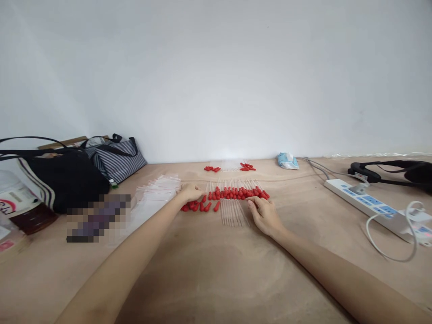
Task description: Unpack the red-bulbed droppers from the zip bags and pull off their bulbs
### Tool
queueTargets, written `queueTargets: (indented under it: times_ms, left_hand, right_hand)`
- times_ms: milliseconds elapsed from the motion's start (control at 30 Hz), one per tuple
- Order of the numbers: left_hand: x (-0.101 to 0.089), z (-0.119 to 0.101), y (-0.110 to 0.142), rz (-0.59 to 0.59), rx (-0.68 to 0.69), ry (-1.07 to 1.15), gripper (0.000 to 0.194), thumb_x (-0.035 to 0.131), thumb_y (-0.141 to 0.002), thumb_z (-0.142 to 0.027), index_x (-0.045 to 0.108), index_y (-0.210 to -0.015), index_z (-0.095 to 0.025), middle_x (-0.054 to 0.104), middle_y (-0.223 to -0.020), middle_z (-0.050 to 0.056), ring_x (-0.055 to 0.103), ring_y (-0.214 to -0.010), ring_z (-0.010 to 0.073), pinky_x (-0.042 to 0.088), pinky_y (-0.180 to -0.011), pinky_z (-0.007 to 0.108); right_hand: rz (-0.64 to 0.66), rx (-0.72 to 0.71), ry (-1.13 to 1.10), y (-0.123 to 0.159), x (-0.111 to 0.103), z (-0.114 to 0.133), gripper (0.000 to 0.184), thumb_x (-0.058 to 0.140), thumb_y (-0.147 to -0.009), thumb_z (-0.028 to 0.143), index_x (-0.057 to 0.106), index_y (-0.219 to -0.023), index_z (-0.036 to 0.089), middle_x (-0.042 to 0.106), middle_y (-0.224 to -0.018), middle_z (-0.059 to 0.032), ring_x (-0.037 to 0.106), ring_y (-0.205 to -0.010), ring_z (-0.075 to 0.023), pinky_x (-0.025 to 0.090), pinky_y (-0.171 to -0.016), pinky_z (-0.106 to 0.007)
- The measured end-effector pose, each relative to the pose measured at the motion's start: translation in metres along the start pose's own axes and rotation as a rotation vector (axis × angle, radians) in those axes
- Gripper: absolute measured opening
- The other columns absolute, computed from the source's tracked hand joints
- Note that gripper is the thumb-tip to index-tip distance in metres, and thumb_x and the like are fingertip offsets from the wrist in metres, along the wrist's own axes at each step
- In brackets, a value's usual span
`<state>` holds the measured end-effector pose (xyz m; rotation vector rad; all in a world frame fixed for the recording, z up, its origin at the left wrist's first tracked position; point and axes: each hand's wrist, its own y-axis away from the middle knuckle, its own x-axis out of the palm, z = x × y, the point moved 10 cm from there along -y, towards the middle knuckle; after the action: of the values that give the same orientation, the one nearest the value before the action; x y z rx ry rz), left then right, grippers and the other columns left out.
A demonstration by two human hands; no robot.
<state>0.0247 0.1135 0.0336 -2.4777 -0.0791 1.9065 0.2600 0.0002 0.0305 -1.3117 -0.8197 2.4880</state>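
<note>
A row of clear thin tubes with red rubber bulbs, like droppers, lies across the middle of the table. My left hand is at the row's left end with its fingers curled together, and whatever they hold is hidden. Below that hand lie loose-looking red bulbs. At the row's near right side is my right hand, thumb and forefinger bent close together beside the bulbs. I cannot make out what is between them. Bare clear tubes lie just left of the right hand.
Clear plastic bags are fanned out at left. Farther back, more red bulbs and tubes lie near the wall. A power strip with cables, a black headset and a tissue pack are right; a black bag stands left.
</note>
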Motion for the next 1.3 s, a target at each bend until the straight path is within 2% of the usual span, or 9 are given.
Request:
queueTargets:
  times_ms: [133, 267, 433, 600, 667, 767, 1000, 1167, 1300]
  left_hand:
    - [-0.002, 0.002, 0.004, -0.004, -0.022, -0.022, 0.038, 0.059, -0.056, -0.056, 0.060, -0.049, -0.019, 0.063, -0.069, 0.011, 0.050, -0.095, 0.0346, 0.037, -0.075, 0.045]
    - [0.006, -0.006, 0.002, 0.039, -0.029, -0.025, 0.029, 0.062, -0.056, -0.043, 0.056, -0.041, -0.019, 0.056, -0.047, 0.008, 0.054, -0.084, 0.0330, 0.037, -0.074, 0.045]
    - [-0.016, -0.013, 0.008, -0.066, 0.028, -0.014, 0.027, 0.052, -0.067, -0.035, 0.055, -0.047, -0.017, 0.059, -0.059, 0.011, 0.052, -0.089, 0.0340, 0.039, -0.071, 0.044]
    - [-0.026, -0.025, 0.062, -0.113, 0.301, 0.044, 0.019, 0.038, -0.082, -0.028, 0.054, -0.083, -0.019, 0.061, -0.078, 0.004, 0.057, -0.074, 0.0182, 0.042, -0.066, 0.029]
    - [-0.019, -0.040, 0.094, -0.142, 0.524, 0.053, 0.017, 0.035, -0.085, -0.025, 0.051, -0.086, -0.018, 0.060, -0.075, 0.004, 0.057, -0.068, 0.0175, 0.042, -0.062, 0.028]
    - [-0.006, -0.056, 0.131, -0.226, 0.763, 0.093, 0.017, 0.033, -0.087, -0.023, 0.047, -0.080, -0.018, 0.058, -0.073, 0.003, 0.056, -0.065, 0.0150, 0.043, -0.059, 0.026]
    - [0.004, -0.068, 0.148, -0.362, 0.930, 0.180, 0.018, 0.034, -0.088, -0.024, 0.048, -0.081, -0.016, 0.057, -0.073, 0.004, 0.055, -0.067, 0.0149, 0.046, -0.062, 0.027]
    - [0.001, -0.069, 0.144, -0.305, 0.909, 0.241, 0.022, 0.041, -0.086, -0.029, 0.050, -0.102, -0.015, 0.059, -0.090, 0.007, 0.055, -0.082, 0.0166, 0.046, -0.074, 0.030]
    - [0.001, -0.071, 0.146, -0.279, 0.963, 0.278, 0.020, 0.040, -0.087, -0.026, 0.058, -0.090, -0.017, 0.059, -0.097, 0.007, 0.053, -0.087, 0.0166, 0.044, -0.080, 0.032]
  right_hand:
    - [-0.015, 0.003, -0.001, 0.000, -0.001, 0.000, 0.027, 0.033, -0.086, 0.030, 0.058, -0.088, 0.020, 0.066, -0.082, -0.0028, 0.058, -0.077, -0.0171, 0.032, -0.072, -0.032]
    - [-0.030, -0.007, 0.012, 0.001, -0.003, 0.001, 0.027, 0.034, -0.086, 0.032, 0.058, -0.088, 0.020, 0.066, -0.081, -0.0030, 0.058, -0.074, -0.0167, 0.034, -0.072, -0.033]
    - [-0.035, -0.019, -0.026, 0.002, 0.000, -0.002, 0.023, 0.039, -0.084, 0.032, 0.057, -0.088, 0.019, 0.065, -0.077, -0.0037, 0.057, -0.073, -0.0178, 0.036, -0.073, -0.035]
    - [-0.121, -0.159, -0.111, 0.005, -0.011, 0.014, 0.041, 0.045, -0.080, 0.031, 0.043, -0.118, 0.016, 0.059, -0.098, -0.0101, 0.055, -0.086, -0.0197, 0.042, -0.076, -0.035]
    - [-0.131, -0.282, -0.075, 0.008, -0.016, 0.031, 0.052, 0.048, -0.078, 0.033, 0.037, -0.126, 0.017, 0.049, -0.115, -0.0131, 0.048, -0.104, -0.0226, 0.041, -0.083, -0.038]
    - [-0.050, -0.485, 0.013, 0.016, -0.012, 0.059, 0.047, 0.053, -0.077, 0.039, 0.046, -0.120, 0.024, 0.042, -0.126, -0.0101, 0.040, -0.114, -0.0240, 0.034, -0.091, -0.042]
    - [-0.011, -0.557, 0.069, 0.018, 0.002, 0.076, 0.019, 0.048, -0.083, 0.032, 0.063, -0.094, 0.026, 0.065, -0.085, -0.0013, 0.051, -0.091, -0.0169, 0.023, -0.093, -0.043]
    - [-0.072, -0.615, 0.048, 0.022, 0.001, 0.083, 0.018, 0.047, -0.083, 0.025, 0.064, -0.090, 0.023, 0.057, -0.055, 0.0022, 0.048, -0.070, -0.0133, 0.025, -0.089, -0.039]
    - [-0.068, -0.632, 0.035, 0.026, -0.002, 0.083, 0.017, 0.048, -0.082, 0.022, 0.064, -0.088, 0.023, 0.056, -0.055, 0.0023, 0.045, -0.067, -0.0131, 0.025, -0.086, -0.038]
